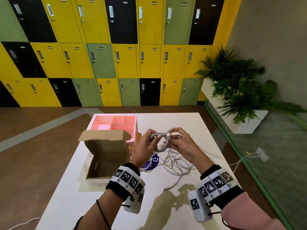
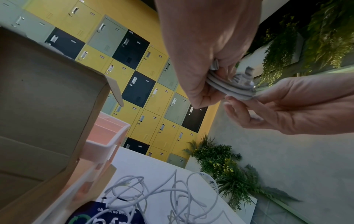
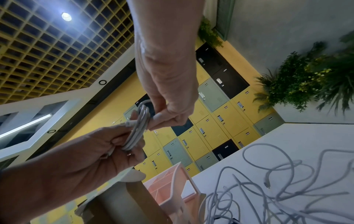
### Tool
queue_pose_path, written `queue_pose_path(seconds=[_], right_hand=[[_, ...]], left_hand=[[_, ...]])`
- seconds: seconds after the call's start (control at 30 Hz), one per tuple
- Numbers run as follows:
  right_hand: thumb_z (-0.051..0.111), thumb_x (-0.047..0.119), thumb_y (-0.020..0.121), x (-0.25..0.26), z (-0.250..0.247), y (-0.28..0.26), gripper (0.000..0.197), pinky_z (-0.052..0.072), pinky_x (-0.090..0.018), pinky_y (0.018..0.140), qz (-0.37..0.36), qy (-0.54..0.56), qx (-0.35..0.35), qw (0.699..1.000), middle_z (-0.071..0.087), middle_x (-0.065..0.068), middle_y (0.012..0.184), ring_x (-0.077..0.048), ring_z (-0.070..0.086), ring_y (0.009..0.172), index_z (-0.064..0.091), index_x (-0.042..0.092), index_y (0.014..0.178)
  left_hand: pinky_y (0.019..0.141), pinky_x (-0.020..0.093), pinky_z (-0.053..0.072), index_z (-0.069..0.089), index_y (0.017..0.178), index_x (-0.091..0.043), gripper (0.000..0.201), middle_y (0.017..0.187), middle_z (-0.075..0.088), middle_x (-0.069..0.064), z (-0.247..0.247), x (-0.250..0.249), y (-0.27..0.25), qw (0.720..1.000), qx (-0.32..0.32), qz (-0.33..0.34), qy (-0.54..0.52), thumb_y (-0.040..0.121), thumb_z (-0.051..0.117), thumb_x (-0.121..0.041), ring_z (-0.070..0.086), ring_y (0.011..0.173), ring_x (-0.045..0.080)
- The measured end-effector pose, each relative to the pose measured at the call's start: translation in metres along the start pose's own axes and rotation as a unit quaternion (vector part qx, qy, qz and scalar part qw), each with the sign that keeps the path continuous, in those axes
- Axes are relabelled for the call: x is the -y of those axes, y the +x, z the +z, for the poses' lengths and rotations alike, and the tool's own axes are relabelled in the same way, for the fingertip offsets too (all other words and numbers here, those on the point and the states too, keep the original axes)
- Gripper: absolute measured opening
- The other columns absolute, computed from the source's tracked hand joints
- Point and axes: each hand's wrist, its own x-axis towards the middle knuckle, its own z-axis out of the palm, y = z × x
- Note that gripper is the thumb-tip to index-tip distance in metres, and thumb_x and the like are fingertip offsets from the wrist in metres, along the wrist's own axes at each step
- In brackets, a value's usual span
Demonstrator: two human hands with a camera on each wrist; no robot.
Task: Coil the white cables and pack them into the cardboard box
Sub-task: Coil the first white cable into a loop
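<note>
- The left hand [image 1: 146,145] and right hand [image 1: 180,143] pinch 1 coiled cable [image 1: 160,141] above the table [image 1: 191,123].
- If either pinch slackens, the coil may spring apart.
- Loose cables [image 1: 176,163] lie beneath; the cardboard box [image 1: 106,156] stands open leftward.

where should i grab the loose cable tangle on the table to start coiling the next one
Judging by its pose, take the free plug end that sticks out of the loose tangle toward you, pinching from above on the near side; it lies clear of the crossing loops.
</note>
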Motion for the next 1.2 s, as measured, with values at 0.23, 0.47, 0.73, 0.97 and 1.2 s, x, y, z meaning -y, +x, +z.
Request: queue_pose_path(seconds=[0.23,0.47,0.73,0.97,1.2], right_hand=[[0.04,-0.001,0.099,-0.005,0.001,-0.007,0.028,0.055,-0.02,0.067,-0.03,-0.11,0.031,0.993,0.067,-0.01,0.09,-0.015,0.069,0.075,0.061,0.008,0.115],[0.04,0.052,0.096,-0.002,0.004,-0.016,0.041,0.044,-0.025,0.086,-0.033,-0.219,0.066,0.973,0.068,-0.002,0.106,-0.012,0.059,0.099,0.063,0.026,0.118],[0.033,0.048,0.099,-0.005,0.007,-0.014,0.046,0.04,-0.017,0.081,-0.019,-0.234,0.06,0.97,0.067,0.008,0.098,-0.006,0.06,0.097,0.064,0.02,0.119],[0.029,0.051,0.099,-0.009,0.008,-0.016,0.048,0.039,-0.028,0.091,-0.009,-0.242,0.067,0.968,0.067,0.003,0.09,-0.012,0.06,0.097,0.064,0.021,0.086],[0.027,0.062,0.095,-0.005,0.003,-0.015,0.055,0.038,-0.043,0.106,0.002,-0.28,0.087,0.956,0.07,-0.001,0.101,-0.015,0.059,0.108,0.067,0.024,0.087]], left_hand=[[0.056,0.02,0.047,0.052,0.094,-0.003,0.019,0.076,0.057,-0.002,0.0,0.003,0.003,1.0,-0.03,0.005,0.003,0.096,0.053,-0.022,0.054,0.064,0.005],[0.053,0.02,0.043,0.052,0.093,-0.003,0.02,0.068,0.053,-0.009,0.001,0.001,0.003,1.0,-0.009,0.005,-0.008,0.095,0.053,-0.023,0.048,0.058,0.003],[0.061,0.021,0.05,0.052,0.096,-0.003,0.02,0.079,0.064,-0.005,0.0,0.002,-0.001,0.999,0.028,-0.018,-0.034,0.096,0.051,-0.023,0.062,0.071,0.008],[0.06,0.031,0.049,0.051,0.093,-0.003,0.021,0.075,0.058,0.002,-0.001,-0.002,-0.002,0.999,0.029,-0.019,-0.021,0.096,0.051,-0.023,0.056,0.067,0.019],[0.058,0.031,0.048,0.053,0.091,-0.001,0.021,0.071,0.052,-0.001,0.006,-0.004,-0.001,1.0,-0.023,0.0,-0.013,0.096,0.052,-0.021,0.051,0.062,0.01]])
